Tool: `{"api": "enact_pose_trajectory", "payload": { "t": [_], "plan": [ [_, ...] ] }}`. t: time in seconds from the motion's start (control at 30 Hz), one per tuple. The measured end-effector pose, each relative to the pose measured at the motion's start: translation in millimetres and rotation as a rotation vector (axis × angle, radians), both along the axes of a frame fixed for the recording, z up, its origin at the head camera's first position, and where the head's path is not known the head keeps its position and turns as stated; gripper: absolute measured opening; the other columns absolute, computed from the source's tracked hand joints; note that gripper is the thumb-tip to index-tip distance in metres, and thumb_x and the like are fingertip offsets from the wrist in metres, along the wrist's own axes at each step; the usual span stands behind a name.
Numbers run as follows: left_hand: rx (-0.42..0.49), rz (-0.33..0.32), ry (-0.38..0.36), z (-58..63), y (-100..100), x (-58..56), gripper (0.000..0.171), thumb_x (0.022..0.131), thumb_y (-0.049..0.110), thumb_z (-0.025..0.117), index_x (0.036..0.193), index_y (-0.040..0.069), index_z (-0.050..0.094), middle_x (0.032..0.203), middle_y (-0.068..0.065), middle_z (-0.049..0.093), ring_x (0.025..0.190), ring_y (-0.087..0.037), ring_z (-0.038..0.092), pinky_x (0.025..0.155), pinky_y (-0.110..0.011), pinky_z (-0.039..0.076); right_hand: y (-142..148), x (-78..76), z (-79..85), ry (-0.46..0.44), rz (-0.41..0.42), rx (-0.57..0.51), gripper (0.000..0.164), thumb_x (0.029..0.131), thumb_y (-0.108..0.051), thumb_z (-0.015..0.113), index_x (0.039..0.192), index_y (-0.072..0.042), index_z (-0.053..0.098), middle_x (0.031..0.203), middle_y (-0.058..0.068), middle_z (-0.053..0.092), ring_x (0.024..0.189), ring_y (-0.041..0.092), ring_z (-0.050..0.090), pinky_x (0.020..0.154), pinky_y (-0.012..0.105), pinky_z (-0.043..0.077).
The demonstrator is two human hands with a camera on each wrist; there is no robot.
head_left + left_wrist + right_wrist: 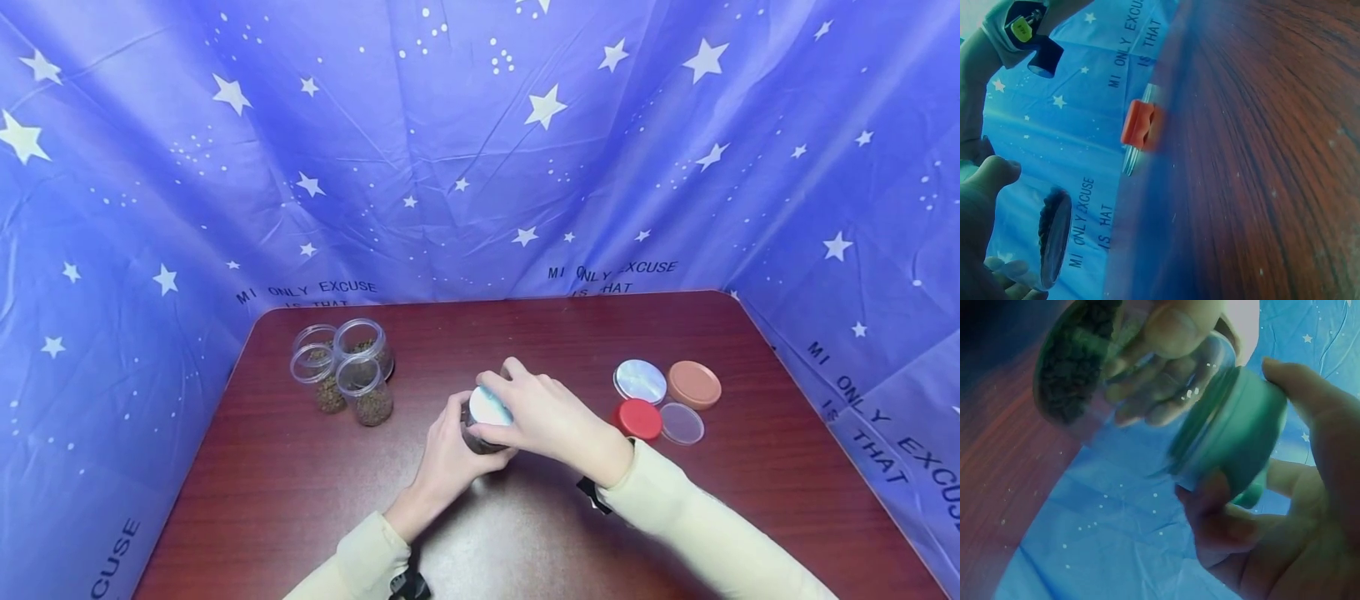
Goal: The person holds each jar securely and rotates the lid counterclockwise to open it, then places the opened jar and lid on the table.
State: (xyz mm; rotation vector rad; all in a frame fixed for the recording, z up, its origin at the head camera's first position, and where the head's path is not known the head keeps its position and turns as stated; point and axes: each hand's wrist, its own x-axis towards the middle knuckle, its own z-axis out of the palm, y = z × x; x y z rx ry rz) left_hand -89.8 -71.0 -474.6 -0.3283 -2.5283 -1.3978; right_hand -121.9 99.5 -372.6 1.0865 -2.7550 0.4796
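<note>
Over the middle of the table, my left hand (442, 454) grips a clear jar (1071, 369) round its side. Dark granules lie in the bottom of this jar, which is tilted. My right hand (555, 417) holds a lid (1250, 428) at the jar's mouth, thumb and fingers spread round its rim. This lid looks pale blue in the head view and green in the right wrist view. In the left wrist view only the jar's base (1057, 240) and part of the left hand show, at the lower left.
Several open clear jars (372, 407) with brown granules stand together at the table's left. To the right lie a silvery lid (641, 382), an orange lid (694, 383), a red lid (639, 418) and a clear lid (682, 424). A blue star-print curtain (465, 225) surrounds the table.
</note>
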Motion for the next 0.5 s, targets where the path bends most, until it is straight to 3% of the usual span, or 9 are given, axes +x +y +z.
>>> {"api": "enact_pose_trajectory", "payload": {
  "t": [0.23,0.5],
  "plan": [
    [0.025,0.010,0.016,2.2,1.0,-1.4,0.081,0.066,0.035,0.095,0.131,0.010,0.054,0.116,-0.006,0.066,0.105,-0.022,0.065,0.089,-0.044,0.055,1.2,-3.8,-1.5,-0.055,0.020,-0.061,0.050,0.083,-0.039,0.083,0.122,-0.013,0.067,0.093,0.002,0.048,0.056,0.009,0.051,0.052,0.020,0.044],
    [0.040,0.009,0.006,1.2,1.1,-1.3,0.081,0.065,0.035,0.096,0.130,0.010,0.055,0.115,-0.004,0.066,0.104,-0.021,0.066,0.089,-0.042,0.056,2.9,-4.8,-1.9,-0.128,0.021,-0.061,0.050,0.082,-0.038,0.082,0.124,-0.015,0.066,0.095,0.001,0.048,0.058,0.010,0.052,0.054,0.020,0.046]
  ]
}}
